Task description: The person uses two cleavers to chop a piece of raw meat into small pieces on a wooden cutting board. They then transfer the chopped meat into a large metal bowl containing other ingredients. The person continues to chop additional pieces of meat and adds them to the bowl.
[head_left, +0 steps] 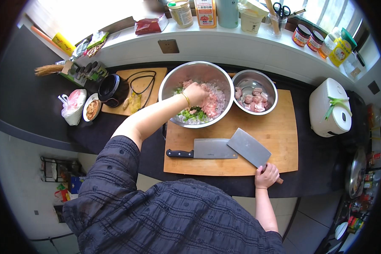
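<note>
A large steel bowl (168, 111) holds pink minced meat (211, 103), chopped green onion (194, 113) and pale chopped bits. My left hand (194, 93), with a gold bangle at its wrist, reaches into this bowl and is closed on some of the mince; its fingertips are partly hidden. At the board's front right, my right hand (266, 175) grips the wooden handle of a cleaver (249, 148). That blade lies tilted over the tip of a second, black-handled cleaver (209, 148), which rests flat on the wooden cutting board (279, 131).
Beside the large bowl stands a smaller steel bowl (273, 101) of meat chunks. A white appliance (330, 108) with green onion on its lid is at the right. On the left are a black pot (114, 90), a small board with a cord, a plate (92, 107) and a plastic bag (73, 107).
</note>
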Action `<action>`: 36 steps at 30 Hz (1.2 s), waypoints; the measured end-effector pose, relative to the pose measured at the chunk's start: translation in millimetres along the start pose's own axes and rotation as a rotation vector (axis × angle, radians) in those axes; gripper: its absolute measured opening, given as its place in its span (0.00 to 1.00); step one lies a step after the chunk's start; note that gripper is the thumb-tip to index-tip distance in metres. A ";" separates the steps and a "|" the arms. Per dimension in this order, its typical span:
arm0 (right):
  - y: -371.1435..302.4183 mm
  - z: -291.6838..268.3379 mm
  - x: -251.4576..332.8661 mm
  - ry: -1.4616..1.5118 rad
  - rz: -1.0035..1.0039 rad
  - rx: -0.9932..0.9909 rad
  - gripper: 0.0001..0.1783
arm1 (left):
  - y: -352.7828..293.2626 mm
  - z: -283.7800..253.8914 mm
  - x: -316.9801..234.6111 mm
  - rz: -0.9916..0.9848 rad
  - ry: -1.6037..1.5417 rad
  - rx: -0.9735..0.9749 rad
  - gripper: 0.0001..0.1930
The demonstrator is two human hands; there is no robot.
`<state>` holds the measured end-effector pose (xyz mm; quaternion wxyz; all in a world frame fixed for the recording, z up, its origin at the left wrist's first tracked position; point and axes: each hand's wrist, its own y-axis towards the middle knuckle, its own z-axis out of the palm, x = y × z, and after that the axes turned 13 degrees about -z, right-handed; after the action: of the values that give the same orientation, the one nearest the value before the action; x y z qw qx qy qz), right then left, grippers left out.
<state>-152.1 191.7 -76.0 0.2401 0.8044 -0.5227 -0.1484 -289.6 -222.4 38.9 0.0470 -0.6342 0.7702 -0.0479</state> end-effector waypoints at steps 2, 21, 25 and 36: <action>0.1 -0.4 -0.1 0.004 0.001 0.003 0.15 | 7.6 -16.2 10.7 -0.130 -0.340 -0.013 0.07; -1.3 0.6 -0.6 0.032 0.013 0.024 0.15 | 16.8 -51.8 58.0 -0.663 -1.306 0.158 0.16; -1.0 -0.5 -1.4 0.024 0.015 0.008 0.14 | 5.2 -70.3 52.0 -0.347 -0.965 0.405 0.09; -1.4 -0.3 -1.1 0.021 0.015 0.016 0.15 | 10.4 -60.9 65.7 -0.426 -0.581 0.167 0.11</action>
<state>-151.4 193.2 -76.6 0.2404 0.8038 -0.5275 -0.1339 -320.4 -284.0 97.1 0.3040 -0.7616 0.5688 0.0628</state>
